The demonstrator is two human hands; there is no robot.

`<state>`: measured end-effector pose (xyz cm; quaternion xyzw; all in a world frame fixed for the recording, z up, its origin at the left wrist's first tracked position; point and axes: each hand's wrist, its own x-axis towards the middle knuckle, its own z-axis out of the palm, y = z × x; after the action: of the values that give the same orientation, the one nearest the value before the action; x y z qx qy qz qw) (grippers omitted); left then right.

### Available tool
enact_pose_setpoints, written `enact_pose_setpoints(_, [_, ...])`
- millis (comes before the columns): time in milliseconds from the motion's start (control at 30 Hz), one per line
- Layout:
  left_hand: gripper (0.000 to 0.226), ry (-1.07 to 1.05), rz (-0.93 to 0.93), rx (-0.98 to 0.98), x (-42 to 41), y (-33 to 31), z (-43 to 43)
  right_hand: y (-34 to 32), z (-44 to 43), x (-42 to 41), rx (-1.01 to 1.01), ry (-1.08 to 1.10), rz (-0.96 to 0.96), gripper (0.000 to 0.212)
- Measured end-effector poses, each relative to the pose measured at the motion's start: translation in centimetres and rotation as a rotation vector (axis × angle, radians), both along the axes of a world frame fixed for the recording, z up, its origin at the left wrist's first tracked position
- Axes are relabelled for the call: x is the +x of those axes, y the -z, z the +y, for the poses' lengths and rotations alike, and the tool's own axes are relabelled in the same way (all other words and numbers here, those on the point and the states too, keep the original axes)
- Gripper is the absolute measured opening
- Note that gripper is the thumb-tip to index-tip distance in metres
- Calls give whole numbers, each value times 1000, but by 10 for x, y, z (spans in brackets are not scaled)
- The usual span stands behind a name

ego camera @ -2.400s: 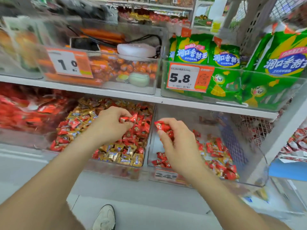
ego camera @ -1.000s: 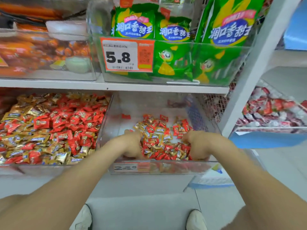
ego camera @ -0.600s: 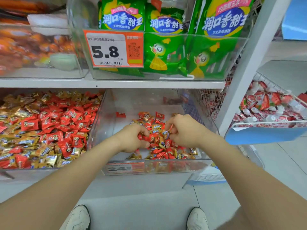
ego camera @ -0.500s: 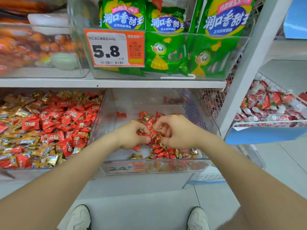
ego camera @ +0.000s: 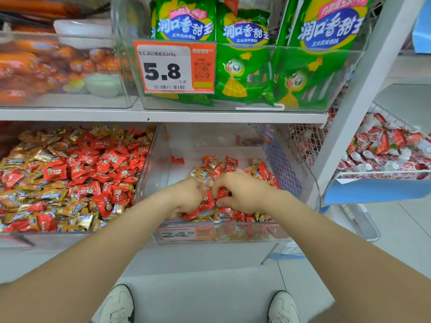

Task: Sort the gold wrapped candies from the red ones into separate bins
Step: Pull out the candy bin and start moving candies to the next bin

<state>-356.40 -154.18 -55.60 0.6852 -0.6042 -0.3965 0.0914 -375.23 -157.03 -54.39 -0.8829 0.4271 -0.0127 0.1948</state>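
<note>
Picking step: both hands are in the clear bin (ego camera: 149, 183). My right hand (ego camera: 242, 194) pinches 1 red candy (ego camera: 221, 193). My left hand (ego camera: 189, 197) curls just beside it, hold unclear. Gold candies (ego camera: 202, 175) lie just beyond my knuckles. Next move needs a clean pinch on 1 colour only.

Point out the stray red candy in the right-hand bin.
Head view: the stray red candy lies alone on the floor of the right clear bin, near its left wall, left of the candy pile and beyond the left hand.
</note>
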Motion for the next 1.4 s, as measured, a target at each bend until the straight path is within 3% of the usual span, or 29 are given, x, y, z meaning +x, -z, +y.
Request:
enact_pose_setpoints(67, [30,-63,74,27,-3,4,-2,-4,-4,-5,-1,79,-75,10])
enact_pose_setpoints(133, [32,-124,169,70,-5,5,-3,-11,-5,-10,-9,178,-179,7])
enact_pose_setpoints(200, [34,-104,146,48,-5,4,-2,-16,-7,-17,5,268,-251,10])
enact_pose_setpoints(300, [46,66,-114,-117,-6,-3,0,-18,-8,-26,41,305,-259,16])
enact_pose_setpoints(400, [66,186,-374,-234,-2,1,-1,-17,-6,-31,38,302,-143,21])
enact_pose_setpoints(567, [32,332,-364,-233,-5,2,2,-13,-3,-35,70,267,-2,31])
enact_pose_setpoints(700, [33,402,-346,-178,-7,0,2,-15,2,-35,94,220,-11,28])
enact_pose_setpoints(800, [28,467,-388,-187,-10,1,1,-11,5,-38,61,174,97,67])
enact_pose_setpoints(1033, [21,490,-355,-176,-10,2,0,-12,0,-47,-51,108,-6,31])
enact_pose_setpoints(1100, [33,490,-312,-158,-8,0,1,-14,0,-48,-67,125,-32,25])
enact_pose_setpoints(1267, [42,530,-338,-127,-6,1,0,-16,-3,-50,1,228,-107,33])
enact_pose_setpoints(1400, [20,528,-319,-90,-8,-8,0,-23,-2,-49,73,345,-222,40])
